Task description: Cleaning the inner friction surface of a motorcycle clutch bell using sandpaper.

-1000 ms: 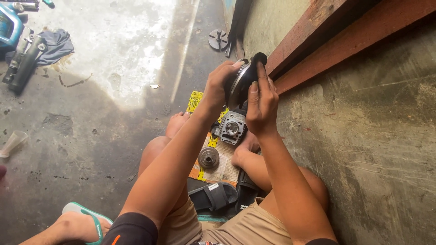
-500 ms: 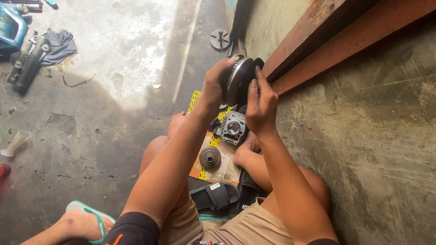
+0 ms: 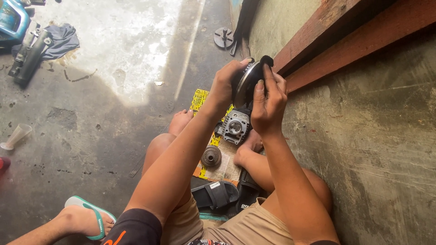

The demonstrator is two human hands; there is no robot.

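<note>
Overhead, a round dark metal disc part (image 3: 249, 84) is held raised, above the finned engine cylinder (image 3: 235, 127) on the paper sheet. It is seen edge-on, its flat faces turned sideways, clamped between both hands. The left hand (image 3: 223, 88) is wrapped on the near face; the right hand (image 3: 269, 102) is pressed on the far rim with fingers (image 3: 268, 75) curled over.

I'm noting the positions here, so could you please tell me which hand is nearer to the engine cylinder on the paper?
Right. The right hand is directly above the engine cylinder; the left hand is higher, farther off.
</note>
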